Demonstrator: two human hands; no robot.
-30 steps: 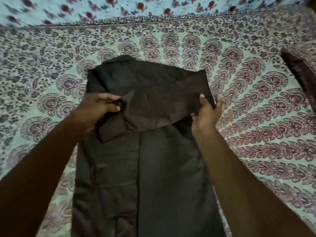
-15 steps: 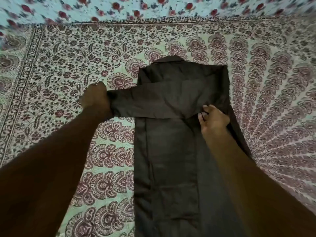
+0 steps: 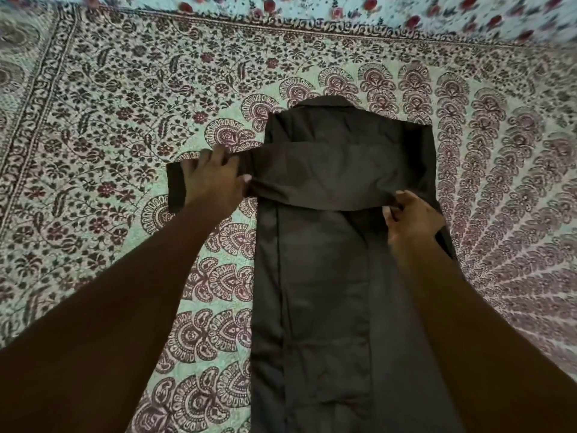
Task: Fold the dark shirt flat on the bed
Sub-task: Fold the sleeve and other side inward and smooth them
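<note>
The dark shirt point(image 3: 327, 292) lies lengthwise on the patterned bedspread point(image 3: 125, 104), collar at the far end, sides folded in to a narrow strip. One sleeve point(image 3: 327, 173) runs across the chest and sticks out left of the body, its cuff point(image 3: 175, 189) flat on the bed. My left hand point(image 3: 215, 182) rests on the sleeve near the cuff, fingers spread, thumb on the cloth. My right hand point(image 3: 412, 220) pinches the sleeve's lower edge at the shirt's right side, fingers curled.
The bedspread stretches wide to the left and far side, with a border band point(image 3: 312, 26) near the top. A light floral cloth point(image 3: 406, 7) lies beyond it. My forearms cover the near corners.
The sleeve has been drawn from folded over the chest out to the left. My left hand moved left with it and now lies flat on it; my right hand stays at the shirt's right side.
</note>
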